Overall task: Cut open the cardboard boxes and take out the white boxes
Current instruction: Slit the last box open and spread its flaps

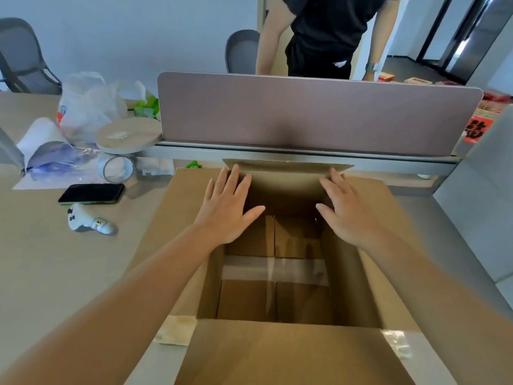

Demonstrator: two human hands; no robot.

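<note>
A large brown cardboard box (pixel 277 354) stands open on the desk in front of me, its four flaps spread outward. Deep inside lie smaller brown cardboard boxes (pixel 247 300) with a strip of clear tape (pixel 277 269) across their tops. No white boxes show. My left hand (pixel 229 204) lies flat with straight fingers on the left flap at the opening's far left corner. My right hand (pixel 342 209) lies flat the same way on the right flap at the far right corner. Neither hand holds anything.
A black phone (pixel 91 193) and a white controller (pixel 90 222) lie on the desk left of the box, with plastic bags (pixel 86 107), a round lid (pixel 129 136) and a jar (pixel 118 169) behind them. A pink divider panel (pixel 313 112) runs across the back. A person in black (pixel 327 34) stands beyond it.
</note>
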